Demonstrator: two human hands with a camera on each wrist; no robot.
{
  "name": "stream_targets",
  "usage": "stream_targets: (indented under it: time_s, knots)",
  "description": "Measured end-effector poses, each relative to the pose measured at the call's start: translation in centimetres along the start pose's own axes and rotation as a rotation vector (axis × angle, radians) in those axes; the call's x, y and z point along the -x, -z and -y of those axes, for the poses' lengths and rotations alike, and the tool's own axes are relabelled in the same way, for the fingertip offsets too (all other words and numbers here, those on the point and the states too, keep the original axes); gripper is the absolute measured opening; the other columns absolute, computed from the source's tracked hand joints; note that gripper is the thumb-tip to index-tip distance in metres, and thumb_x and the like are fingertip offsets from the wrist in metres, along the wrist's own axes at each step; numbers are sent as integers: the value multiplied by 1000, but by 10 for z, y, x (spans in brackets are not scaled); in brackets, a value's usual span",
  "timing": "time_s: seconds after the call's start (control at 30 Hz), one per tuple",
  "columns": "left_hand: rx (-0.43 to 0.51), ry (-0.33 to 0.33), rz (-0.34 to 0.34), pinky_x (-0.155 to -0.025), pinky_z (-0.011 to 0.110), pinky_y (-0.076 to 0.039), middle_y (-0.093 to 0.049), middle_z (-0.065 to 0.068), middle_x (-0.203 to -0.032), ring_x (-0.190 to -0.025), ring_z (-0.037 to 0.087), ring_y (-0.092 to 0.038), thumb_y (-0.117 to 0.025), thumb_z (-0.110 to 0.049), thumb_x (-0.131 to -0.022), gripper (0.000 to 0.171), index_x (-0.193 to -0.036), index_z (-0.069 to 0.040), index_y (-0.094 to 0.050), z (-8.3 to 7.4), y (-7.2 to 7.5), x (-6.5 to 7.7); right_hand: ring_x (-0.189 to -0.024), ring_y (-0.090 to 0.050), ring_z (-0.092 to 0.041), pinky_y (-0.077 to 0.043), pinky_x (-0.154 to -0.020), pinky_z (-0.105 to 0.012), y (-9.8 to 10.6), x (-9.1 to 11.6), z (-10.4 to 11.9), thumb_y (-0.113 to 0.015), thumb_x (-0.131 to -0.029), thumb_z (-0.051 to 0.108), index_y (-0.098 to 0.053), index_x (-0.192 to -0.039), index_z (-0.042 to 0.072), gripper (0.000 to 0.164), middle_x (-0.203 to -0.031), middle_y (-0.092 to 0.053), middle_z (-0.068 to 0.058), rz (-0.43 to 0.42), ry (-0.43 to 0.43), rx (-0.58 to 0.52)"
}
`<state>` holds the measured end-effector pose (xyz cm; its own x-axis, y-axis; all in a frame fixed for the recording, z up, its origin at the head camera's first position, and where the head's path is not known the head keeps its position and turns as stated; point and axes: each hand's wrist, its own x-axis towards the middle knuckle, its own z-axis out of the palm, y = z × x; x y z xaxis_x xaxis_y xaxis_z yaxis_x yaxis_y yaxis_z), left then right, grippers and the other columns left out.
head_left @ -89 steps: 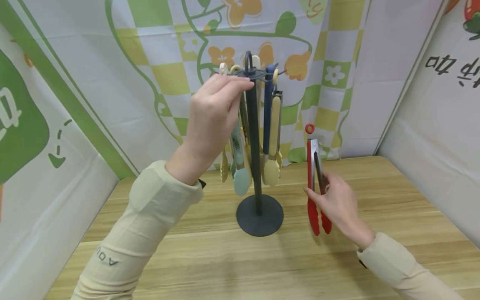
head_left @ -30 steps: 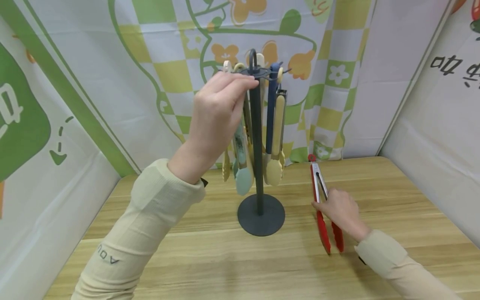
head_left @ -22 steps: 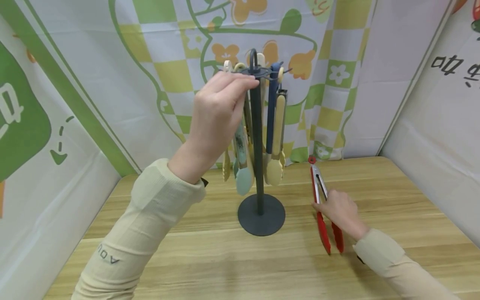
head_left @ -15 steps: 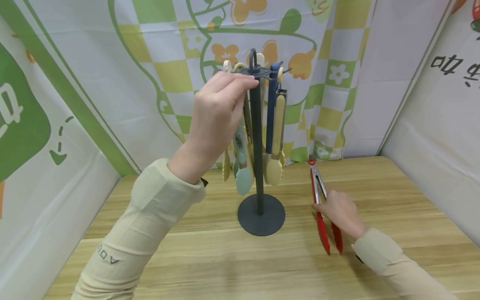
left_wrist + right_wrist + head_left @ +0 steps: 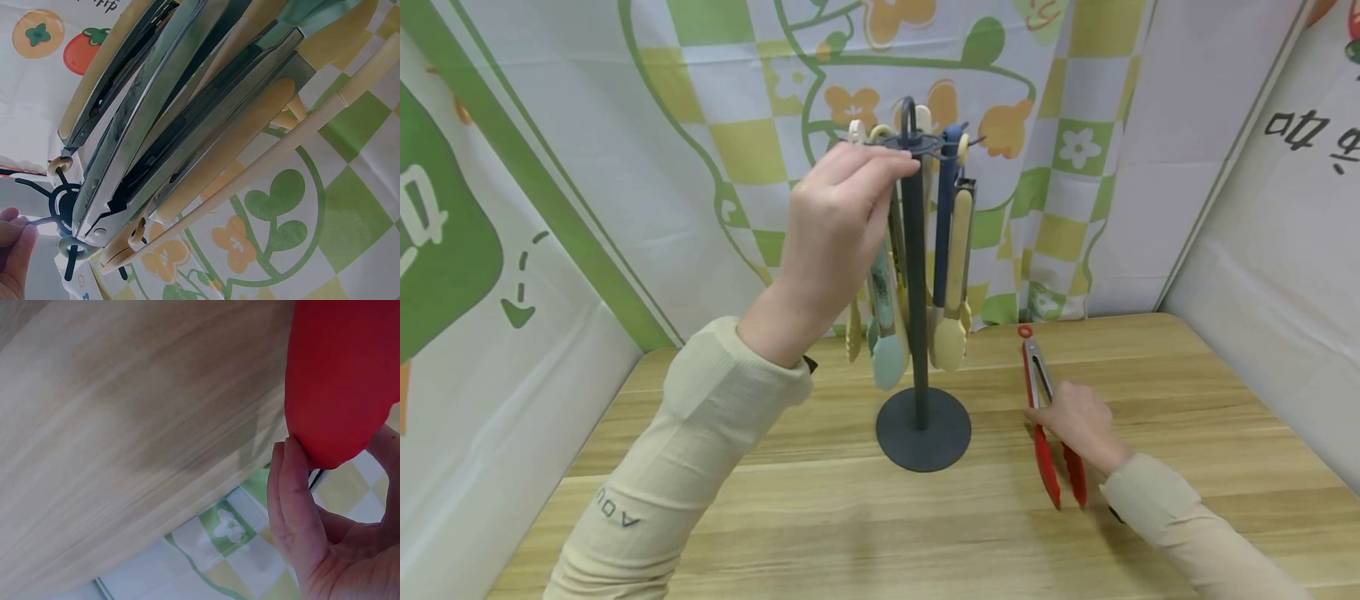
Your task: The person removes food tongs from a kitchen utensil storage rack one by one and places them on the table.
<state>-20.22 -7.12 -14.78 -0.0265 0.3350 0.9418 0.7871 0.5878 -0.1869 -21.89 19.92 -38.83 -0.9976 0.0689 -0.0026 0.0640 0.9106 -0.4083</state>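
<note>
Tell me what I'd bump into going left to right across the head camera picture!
Left sleeve → left hand → stand's dark pole → blue handle → yellow handle → red tongs → right sleeve.

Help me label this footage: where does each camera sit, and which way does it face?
Head: on the head, facing forward and down at the stand, hanging tongs, red tongs and table; left hand, right hand and both sleeves show.
Left wrist: on that wrist, facing the hanging tongs and checked cloth; part of the left hand shows at the left edge.
Right wrist: on that wrist, facing part of the red tongs, the table and cloth; the right hand shows lower right.
Head and right wrist share the red tongs.
</note>
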Motion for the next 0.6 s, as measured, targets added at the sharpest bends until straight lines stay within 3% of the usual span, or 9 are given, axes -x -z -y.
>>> stream_targets:
  time_s: [0.6]
  knots:
    - [1, -2, 6, -85, 20, -47, -68, 15, -87, -83, 26, -62, -49, 10, -86, 20, -88, 6, -68, 0, 0, 0, -47, -42, -15, -33, -36, -25, -7, -8, -1, -71, -74, 36, -49, -67, 4, 39, -56, -43, -3, 29, 4, 41]
